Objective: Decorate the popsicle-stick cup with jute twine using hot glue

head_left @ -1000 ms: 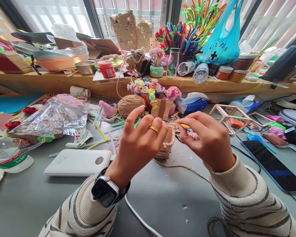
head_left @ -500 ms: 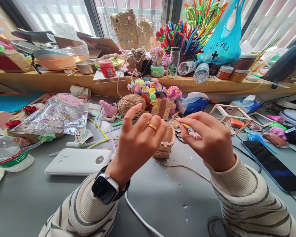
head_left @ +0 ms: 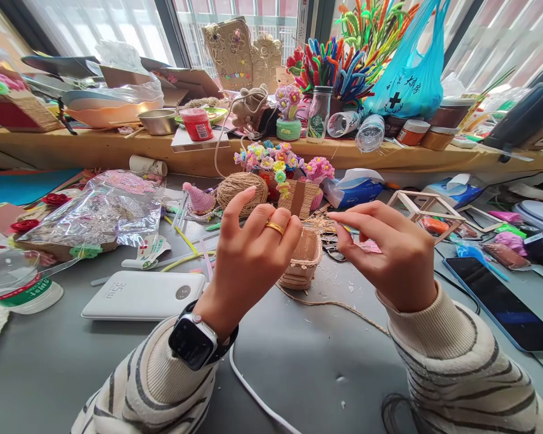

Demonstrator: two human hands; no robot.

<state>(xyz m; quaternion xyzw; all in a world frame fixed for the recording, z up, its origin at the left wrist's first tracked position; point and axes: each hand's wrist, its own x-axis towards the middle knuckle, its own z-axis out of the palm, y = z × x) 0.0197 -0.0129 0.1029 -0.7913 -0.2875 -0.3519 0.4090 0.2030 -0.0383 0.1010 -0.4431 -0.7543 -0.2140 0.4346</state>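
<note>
My left hand point(head_left: 259, 252), with a gold ring and a watch point(head_left: 193, 341) at the wrist, is raised over the table. Its index finger points up while the other fingers curl in; anything in its hidden grip is too small to make out. To the right, my right hand point(head_left: 391, 250) has thumb and index finger bent toward each other, and what lies between the tips is too fine to name. Between and below the hands stands a small woven basket point(head_left: 302, 265), partly covered by my left hand. A twine cord point(head_left: 344, 306) runs from the basket toward my right sleeve.
Behind my left hand sits a twine ball point(head_left: 235, 191). A white power bank point(head_left: 140, 295) lies left, a phone point(head_left: 502, 301) right. Scissors point(head_left: 333, 248) and scraps lie beyond the basket. A wooden frame point(head_left: 428, 214) stands right; a crowded shelf point(head_left: 185, 150) runs along the back.
My right hand has shifted slightly right, away from my left hand, with its thumb and index tips a little farther apart. My left hand has tilted slightly and moved a little left.
</note>
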